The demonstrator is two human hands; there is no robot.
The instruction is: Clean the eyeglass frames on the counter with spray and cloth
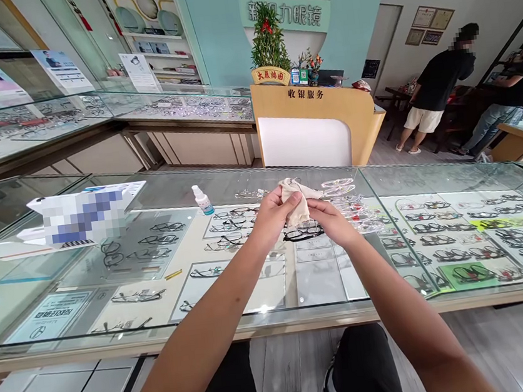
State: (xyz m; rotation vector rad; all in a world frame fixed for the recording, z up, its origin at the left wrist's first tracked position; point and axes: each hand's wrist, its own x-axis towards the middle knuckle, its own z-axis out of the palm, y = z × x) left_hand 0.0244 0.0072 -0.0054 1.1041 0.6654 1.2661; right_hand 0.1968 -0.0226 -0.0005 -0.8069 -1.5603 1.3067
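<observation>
A cream cleaning cloth is bunched between my two hands, above the glass counter. My left hand is closed on it, the thumb pressed across its front. From the other side, my right hand pinches at the cloth's edge, its fingers partly hidden. Whether something is wrapped inside the cloth I cannot tell. Just below the hands shows a pair of black-framed eyeglasses; whether it is held or lies in the case is unclear. A small white spray bottle with blue liquid stands left of my hands.
Under the glass countertop lie rows of eyeglasses. A white box with papers sits on the left. Beyond the counter stand a wooden cashier desk and more showcases. A person stands at the far right; another is partly visible.
</observation>
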